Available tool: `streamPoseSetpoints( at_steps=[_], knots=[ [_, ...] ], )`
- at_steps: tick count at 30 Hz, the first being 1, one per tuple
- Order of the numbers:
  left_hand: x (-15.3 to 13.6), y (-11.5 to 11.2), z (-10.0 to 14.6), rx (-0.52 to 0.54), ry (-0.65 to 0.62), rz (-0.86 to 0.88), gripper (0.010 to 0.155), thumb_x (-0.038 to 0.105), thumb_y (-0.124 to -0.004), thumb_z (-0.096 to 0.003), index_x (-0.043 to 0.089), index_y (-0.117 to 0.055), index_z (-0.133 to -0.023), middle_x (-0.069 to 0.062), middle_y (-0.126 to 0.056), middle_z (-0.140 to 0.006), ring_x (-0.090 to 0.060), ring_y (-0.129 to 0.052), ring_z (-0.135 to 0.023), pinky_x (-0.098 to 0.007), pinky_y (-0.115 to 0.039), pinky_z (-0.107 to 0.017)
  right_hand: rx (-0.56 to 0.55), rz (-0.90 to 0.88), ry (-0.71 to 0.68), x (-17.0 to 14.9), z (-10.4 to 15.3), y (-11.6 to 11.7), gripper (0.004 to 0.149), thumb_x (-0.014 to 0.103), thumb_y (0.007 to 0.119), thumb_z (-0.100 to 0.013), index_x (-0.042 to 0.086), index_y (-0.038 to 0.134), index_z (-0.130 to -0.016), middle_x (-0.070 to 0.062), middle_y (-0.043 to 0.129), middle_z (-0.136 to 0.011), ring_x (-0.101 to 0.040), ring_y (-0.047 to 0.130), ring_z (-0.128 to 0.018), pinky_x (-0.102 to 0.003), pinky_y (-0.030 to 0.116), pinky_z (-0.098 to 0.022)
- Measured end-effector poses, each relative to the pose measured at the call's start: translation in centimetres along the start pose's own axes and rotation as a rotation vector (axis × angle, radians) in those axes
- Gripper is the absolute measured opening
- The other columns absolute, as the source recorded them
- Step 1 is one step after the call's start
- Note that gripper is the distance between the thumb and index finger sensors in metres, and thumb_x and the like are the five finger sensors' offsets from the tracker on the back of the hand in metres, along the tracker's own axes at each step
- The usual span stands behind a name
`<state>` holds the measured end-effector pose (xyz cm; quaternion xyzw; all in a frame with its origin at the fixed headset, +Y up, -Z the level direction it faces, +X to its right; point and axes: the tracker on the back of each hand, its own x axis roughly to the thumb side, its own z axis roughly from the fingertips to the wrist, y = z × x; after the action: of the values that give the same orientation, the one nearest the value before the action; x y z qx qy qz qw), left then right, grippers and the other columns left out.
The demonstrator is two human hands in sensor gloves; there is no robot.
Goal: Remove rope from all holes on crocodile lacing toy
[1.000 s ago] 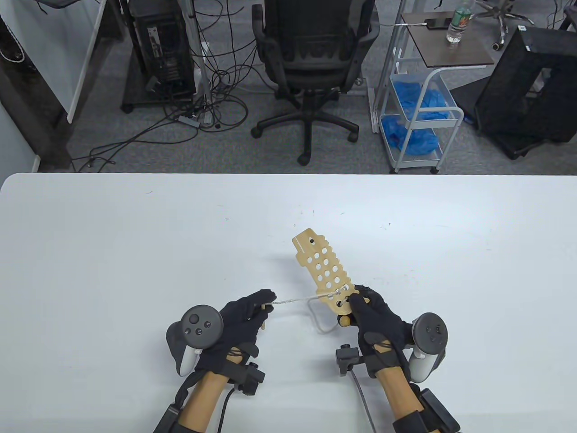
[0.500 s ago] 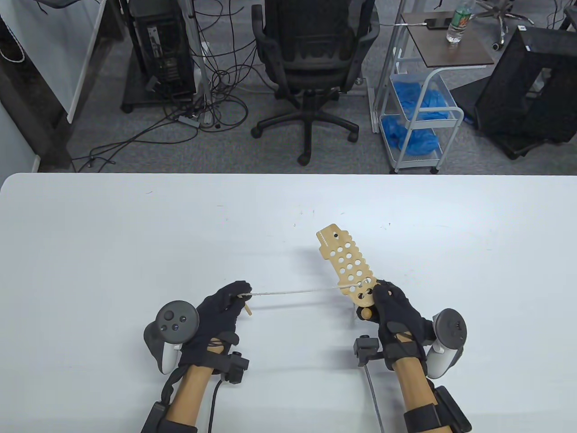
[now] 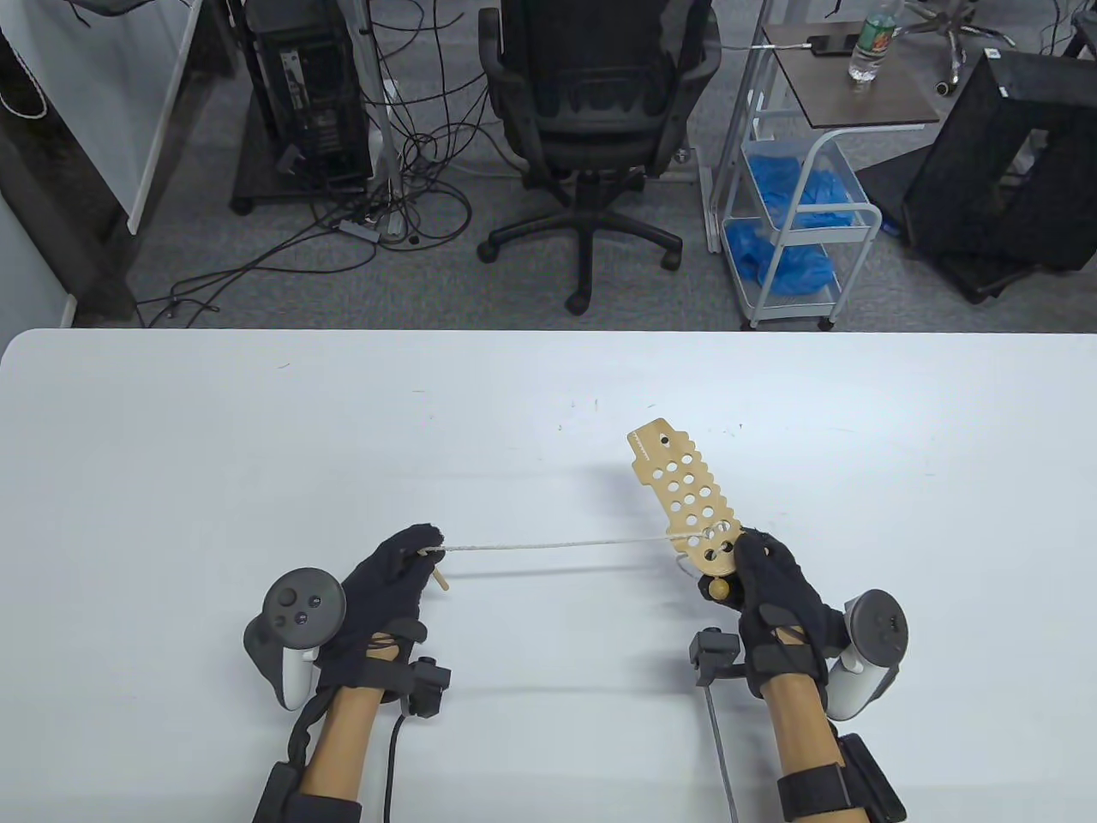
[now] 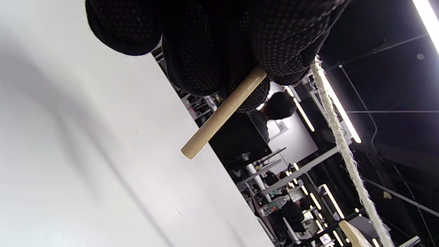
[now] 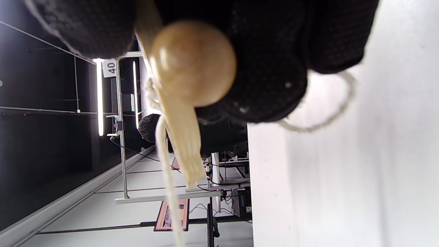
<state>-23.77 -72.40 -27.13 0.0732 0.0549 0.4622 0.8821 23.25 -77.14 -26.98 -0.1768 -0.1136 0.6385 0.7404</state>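
Crocodile toy is held tilted above the worktop, right of centre, snout end pointing away, tail end in the right hand. Right fingers grip the tail end beside the wooden ball. Rope runs taut from a hole near the held end over to the left hand. Left fingers are closed, pinching the rope next to its wooden needle, which sticks out below them.

Change over the last second: hands have spread apart, left going left and the toy going right. The slack loop by the toy is mostly gone; only a small loop shows under the right hand.

My read: one hole's worth has been pulled through, and most holes show bare. The last lacing near the tail probably remains.
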Motion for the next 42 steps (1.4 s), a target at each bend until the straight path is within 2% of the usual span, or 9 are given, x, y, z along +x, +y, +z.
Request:
streamPoseSetpoints(
  at_steps=[9, 19, 31, 42],
  knots=[
    [-1.1, 1.9, 0.0, 0.108, 0.042, 0.053, 0.045, 0.04, -0.084, -0.0469, 0.044, -0.082, -0.092, 0.01, -0.106, -0.076, -0.013, -0.1, -0.064, -0.039, -0.086, -0.049, -0.056, -0.084, 0.041, -0.1, -0.2, -1.1, 0.048, 0.039, 0.083, -0.042, 0.006, 0.081, -0.078, -0.017, 0.098, -0.058, -0.033, 0.101, -0.039, -0.057, 0.08, -0.042],
    [-3.4, 3.5, -0.2, 0.175, 0.135, 0.18, 0.044, 0.039, -0.082, -0.049, 0.044, -0.078, -0.093, 0.008, -0.102, -0.08, -0.01, -0.098, -0.059, -0.037, -0.085, -0.047, -0.099, -0.256, 0.126, -0.7, -0.4, -2.2, 0.048, 0.039, 0.079, -0.044, 0.008, 0.077, -0.081, -0.017, 0.096, -0.062, -0.033, 0.1, -0.042, -0.057, 0.079, -0.044],
    [-4.3, 4.6, 0.0, 0.257, 0.169, 0.286, 0.044, 0.042, -0.08, -0.0501, 0.044, -0.075, -0.094, 0.011, -0.101, -0.078, -0.008, -0.098, -0.057, -0.035, -0.086, -0.047, -0.14, -0.443, 0.155, -1.4, -0.6, -3.4, 0.048, 0.035, 0.072, -0.047, 0.012, 0.063, -0.088, -0.015, 0.085, -0.076, -0.033, 0.093, -0.057, -0.058, 0.072, -0.053],
    [-5.7, 5.2, 0.1, 0.28, 0.221, 0.392, 0.045, 0.042, -0.076, -0.0522, 0.043, -0.069, -0.096, 0.011, -0.096, -0.078, -0.006, -0.095, -0.056, -0.035, -0.084, -0.05, -0.167, -0.436, 0.168, -1.8, -0.6, -4.0, 0.05, 0.037, 0.072, -0.048, 0.012, 0.061, -0.09, -0.014, 0.083, -0.079, -0.032, 0.092, -0.059, -0.057, 0.072, -0.055]
  ],
)
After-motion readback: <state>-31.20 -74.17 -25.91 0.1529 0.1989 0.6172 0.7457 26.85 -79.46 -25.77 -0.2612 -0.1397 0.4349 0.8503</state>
